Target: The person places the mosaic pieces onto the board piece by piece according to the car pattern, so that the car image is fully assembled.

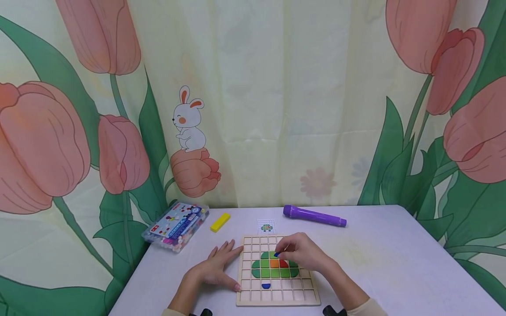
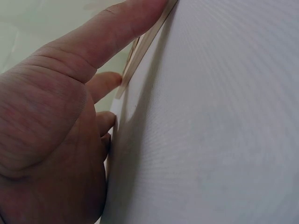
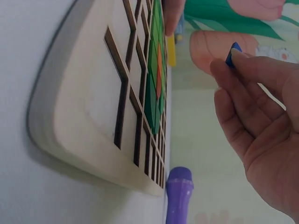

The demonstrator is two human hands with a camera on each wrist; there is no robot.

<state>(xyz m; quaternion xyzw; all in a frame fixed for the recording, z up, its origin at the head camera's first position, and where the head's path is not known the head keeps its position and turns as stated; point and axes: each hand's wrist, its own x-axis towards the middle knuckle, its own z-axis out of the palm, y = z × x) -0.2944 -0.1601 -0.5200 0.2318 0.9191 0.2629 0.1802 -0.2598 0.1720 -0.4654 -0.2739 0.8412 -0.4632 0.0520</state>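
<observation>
A wooden grid board lies on the white table, with green, orange and red tiles forming a rounded shape in its middle. One blue half-round tile sits in a lower cell, apart from the green ones. My right hand is over the board's upper right part and pinches a small blue tile between thumb and forefinger. At the board's left edge my left hand is spread, its thumb and forefinger touching the wooden rim.
A small pattern card lies just beyond the board. Behind it to the right is a purple microphone-shaped stick. A yellow bar and a clear plastic case of small parts are at the left. A tulip-printed curtain hangs behind the table.
</observation>
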